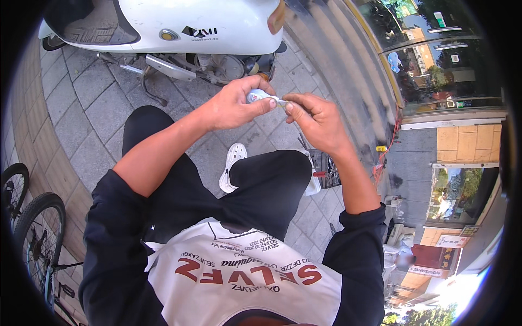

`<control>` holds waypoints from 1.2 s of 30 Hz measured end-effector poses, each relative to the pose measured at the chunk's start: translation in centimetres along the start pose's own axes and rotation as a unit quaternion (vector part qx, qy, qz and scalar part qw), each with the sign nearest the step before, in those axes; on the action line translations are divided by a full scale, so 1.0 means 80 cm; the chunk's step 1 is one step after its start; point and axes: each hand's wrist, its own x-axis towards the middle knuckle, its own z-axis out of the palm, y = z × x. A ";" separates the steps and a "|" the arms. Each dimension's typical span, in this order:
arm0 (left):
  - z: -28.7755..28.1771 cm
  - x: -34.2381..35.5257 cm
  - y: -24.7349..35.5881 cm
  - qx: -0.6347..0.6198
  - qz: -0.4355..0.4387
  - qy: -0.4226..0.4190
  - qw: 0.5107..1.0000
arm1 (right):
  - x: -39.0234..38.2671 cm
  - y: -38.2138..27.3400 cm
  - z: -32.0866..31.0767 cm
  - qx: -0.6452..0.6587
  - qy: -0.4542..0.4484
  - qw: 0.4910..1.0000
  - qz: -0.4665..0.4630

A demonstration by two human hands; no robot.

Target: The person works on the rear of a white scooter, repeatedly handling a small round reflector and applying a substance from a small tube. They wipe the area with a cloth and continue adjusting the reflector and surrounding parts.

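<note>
Both hands are raised in front of me, close together. My left hand [239,103] is closed around a small white squeeze bottle [254,96] with red print and a narrow tip. The bottle lies sideways, its tip pointing right. At that tip the thumb and fingers of my right hand [315,117] pinch together. Whether they grip the tip itself or a small cap on it, I cannot make out. Just beyond the hands stands a white scooter [217,27], its wheel and kickstand showing underneath.
Grey paving slabs [98,81] lie under me, with steps [348,54] and glass doors to the right. Beside my right knee is a dark tray [327,168] of tools, one red-handled. A bicycle wheel [41,233] stands at left; a red cord [383,160] runs along the right.
</note>
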 end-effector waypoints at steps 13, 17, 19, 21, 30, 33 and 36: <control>0.004 0.000 0.002 -0.061 -0.016 0.007 0.998 | -0.008 0.022 0.009 0.116 0.065 0.989 0.064; 0.003 0.003 -0.002 -0.044 0.027 0.013 0.999 | -0.009 0.022 0.010 0.092 0.066 0.992 0.062; 0.003 0.004 -0.002 -0.044 0.036 0.019 0.998 | -0.007 0.020 0.011 0.084 0.082 0.993 0.027; 0.005 0.002 0.002 -0.060 0.021 0.021 0.998 | -0.006 0.020 0.012 0.071 0.086 0.994 -0.009; 0.006 -0.001 0.010 -0.109 0.005 0.010 0.994 | -0.004 0.016 0.020 0.055 0.097 0.993 -0.044; 0.006 -0.001 0.010 -0.117 0.008 0.010 0.993 | -0.006 0.014 0.022 0.073 0.099 0.992 -0.035; 0.007 -0.002 0.012 -0.130 0.010 0.011 0.991 | -0.007 0.017 0.023 0.103 0.099 0.989 -0.041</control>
